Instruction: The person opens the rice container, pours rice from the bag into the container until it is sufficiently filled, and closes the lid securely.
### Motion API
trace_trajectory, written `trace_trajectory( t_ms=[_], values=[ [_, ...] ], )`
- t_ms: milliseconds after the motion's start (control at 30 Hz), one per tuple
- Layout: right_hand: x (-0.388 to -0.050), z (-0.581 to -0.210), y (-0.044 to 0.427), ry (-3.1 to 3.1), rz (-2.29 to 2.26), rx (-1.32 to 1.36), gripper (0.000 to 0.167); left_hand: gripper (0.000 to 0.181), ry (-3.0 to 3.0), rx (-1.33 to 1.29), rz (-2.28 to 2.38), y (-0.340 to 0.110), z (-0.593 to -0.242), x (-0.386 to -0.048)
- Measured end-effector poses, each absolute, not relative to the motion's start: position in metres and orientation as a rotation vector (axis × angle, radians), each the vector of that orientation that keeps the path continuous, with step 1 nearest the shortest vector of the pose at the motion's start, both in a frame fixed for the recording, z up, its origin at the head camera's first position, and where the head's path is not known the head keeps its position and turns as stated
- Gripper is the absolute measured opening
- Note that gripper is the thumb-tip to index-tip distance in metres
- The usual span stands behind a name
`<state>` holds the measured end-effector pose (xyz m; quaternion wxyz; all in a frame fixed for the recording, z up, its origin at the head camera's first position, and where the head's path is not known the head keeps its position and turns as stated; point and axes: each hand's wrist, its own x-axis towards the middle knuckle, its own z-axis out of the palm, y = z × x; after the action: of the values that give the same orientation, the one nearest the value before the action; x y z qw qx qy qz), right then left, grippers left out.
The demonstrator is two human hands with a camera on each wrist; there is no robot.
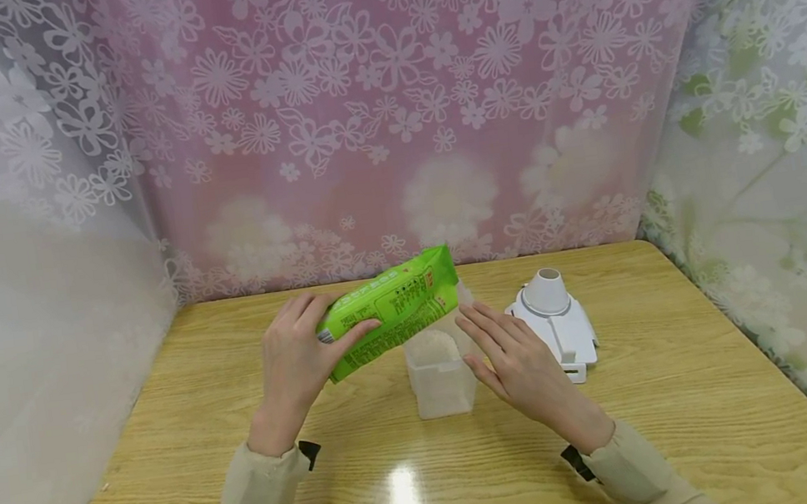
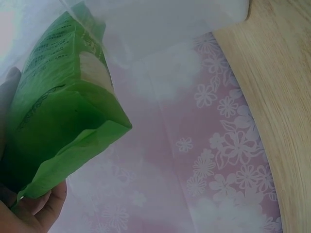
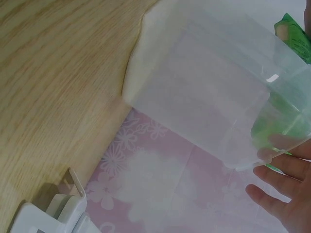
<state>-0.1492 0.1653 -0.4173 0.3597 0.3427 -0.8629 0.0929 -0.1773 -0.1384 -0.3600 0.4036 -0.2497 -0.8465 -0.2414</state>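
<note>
Pouring looks partway — translucent tub (image 1: pixel 445 394) holds pale grains (image 1: pixel 434 348), left hand (image 1: pixel 298 353) pinching tilted green bag (image 1: pixel 403 307); right hand (image 1: pixel 521 362), fingers loosely spread; white spouted piece (image 1: pixel 562 327) apart, right.

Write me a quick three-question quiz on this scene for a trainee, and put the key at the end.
1. Multiple choice: which hand grips the green bag?
A) the left hand
B) the right hand
C) neither hand
2. True or false: in the head view, the white cone-topped part stands to the right of the translucent container.
3. Fill the gap: in the head view, the end of the bag nearer the right edge of the picture appears ____ in the picture than its other end.

Key: 1. A. 2. True. 3. Higher.
</note>
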Motion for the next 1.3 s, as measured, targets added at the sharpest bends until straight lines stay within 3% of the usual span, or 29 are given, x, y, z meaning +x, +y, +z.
trace_trajectory(
  t_ms=[1300],
  values=[
    [-0.15, -0.42, 0.167, -2.243, 0.242, 0.885, 0.061, 0.057, -2.147, -0.681, -0.585, -0.136, -0.35, -0.18]
  ],
)
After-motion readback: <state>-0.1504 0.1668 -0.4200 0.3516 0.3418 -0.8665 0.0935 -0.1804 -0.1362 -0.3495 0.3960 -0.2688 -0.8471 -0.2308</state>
